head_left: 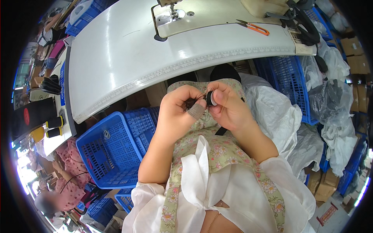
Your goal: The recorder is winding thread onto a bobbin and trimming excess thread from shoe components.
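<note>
- My right hand (231, 108) pinches a small black spool (210, 98); my left hand (180, 105) is closed on tangled dark thread (190, 103). They nearly meet; I can't tell if they touch.
- The spool sits above my lap, just off the table surface's (116, 58) near edge.
- A slack pinch could drop it into my lap; uneven pulling might knot the loops.
- That near edge limits reaching forward; white bags (272, 112) crowd my right forearm. The wider stretch lies toward the left edge.
</note>
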A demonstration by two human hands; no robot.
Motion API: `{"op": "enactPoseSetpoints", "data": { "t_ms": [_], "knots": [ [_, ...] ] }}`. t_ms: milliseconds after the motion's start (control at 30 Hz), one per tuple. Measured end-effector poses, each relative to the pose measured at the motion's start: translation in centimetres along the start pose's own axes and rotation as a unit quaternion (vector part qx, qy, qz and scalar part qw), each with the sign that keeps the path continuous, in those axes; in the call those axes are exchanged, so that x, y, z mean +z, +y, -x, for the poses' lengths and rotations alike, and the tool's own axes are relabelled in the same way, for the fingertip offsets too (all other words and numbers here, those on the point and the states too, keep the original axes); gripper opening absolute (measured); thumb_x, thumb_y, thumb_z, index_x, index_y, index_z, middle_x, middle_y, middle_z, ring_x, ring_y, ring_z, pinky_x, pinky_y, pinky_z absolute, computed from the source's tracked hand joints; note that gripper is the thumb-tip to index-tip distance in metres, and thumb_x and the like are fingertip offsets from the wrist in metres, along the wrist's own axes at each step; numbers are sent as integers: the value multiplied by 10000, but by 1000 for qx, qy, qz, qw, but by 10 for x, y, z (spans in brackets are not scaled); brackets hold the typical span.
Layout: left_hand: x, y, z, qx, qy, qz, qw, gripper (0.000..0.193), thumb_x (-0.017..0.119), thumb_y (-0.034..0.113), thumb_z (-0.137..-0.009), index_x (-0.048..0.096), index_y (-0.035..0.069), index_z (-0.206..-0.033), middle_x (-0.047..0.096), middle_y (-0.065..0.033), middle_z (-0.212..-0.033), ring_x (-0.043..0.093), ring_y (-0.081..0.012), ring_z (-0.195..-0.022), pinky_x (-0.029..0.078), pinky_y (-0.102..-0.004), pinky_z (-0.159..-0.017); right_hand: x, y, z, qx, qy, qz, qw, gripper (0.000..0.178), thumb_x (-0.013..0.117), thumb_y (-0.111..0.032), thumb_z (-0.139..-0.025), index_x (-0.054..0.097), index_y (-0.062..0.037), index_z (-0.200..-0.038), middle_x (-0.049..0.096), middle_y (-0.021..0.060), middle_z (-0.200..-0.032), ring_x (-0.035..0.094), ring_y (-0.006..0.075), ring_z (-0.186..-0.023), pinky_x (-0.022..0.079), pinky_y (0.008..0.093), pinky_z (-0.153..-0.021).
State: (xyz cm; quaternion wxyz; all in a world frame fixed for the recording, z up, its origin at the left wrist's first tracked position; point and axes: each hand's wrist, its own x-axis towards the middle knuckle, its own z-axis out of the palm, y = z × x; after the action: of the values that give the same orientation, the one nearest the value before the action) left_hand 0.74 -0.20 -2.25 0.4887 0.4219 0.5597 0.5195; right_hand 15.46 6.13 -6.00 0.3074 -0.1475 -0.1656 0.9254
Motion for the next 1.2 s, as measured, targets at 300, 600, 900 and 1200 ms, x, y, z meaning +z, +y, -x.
{"op": "enactPoseSetpoints", "data": {
  "t_ms": [300,600,900,1200],
  "knots": [
    [9,5,-2,185,69,-308,931,122,654,53,-715,575,17,-800,566,-40,-707,523,-106,-632,423,-251,-571,-12,4,-4,-22,16,-4,1000,136,635,-171,-837,568,-91,-925,591,-3,-752,503,60,-567,399,170,-497],
    [4,7,-2,9,6,31,999,118,640,47,-796,569,-15,-867,570,-20,-794,514,-75,-699,429,-207,-628,0,1,-4,-44,-3,-71,997,113,576,-164,-877,559,-78,-948,597,15,-764,553,75,-625,454,179,-554],
    [9,-2,-11,154,46,-104,982,311,730,0,-693,574,-41,-960,570,-66,-919,559,-145,-863,451,-260,-778,8,-6,0,-11,2,-71,997,190,536,-175,-902,563,-25,-1016,619,38,-824,568,74,-677,462,170,-576],
    [7,-11,-22,199,30,-168,965,342,729,73,-714,594,-39,-1007,566,-137,-1037,567,-223,-955,445,-300,-827,0,-6,-12,-20,10,-52,998,134,566,-180,-888,510,-67,-935,562,19,-800,536,66,-648,406,153,-498]
  ]
}}
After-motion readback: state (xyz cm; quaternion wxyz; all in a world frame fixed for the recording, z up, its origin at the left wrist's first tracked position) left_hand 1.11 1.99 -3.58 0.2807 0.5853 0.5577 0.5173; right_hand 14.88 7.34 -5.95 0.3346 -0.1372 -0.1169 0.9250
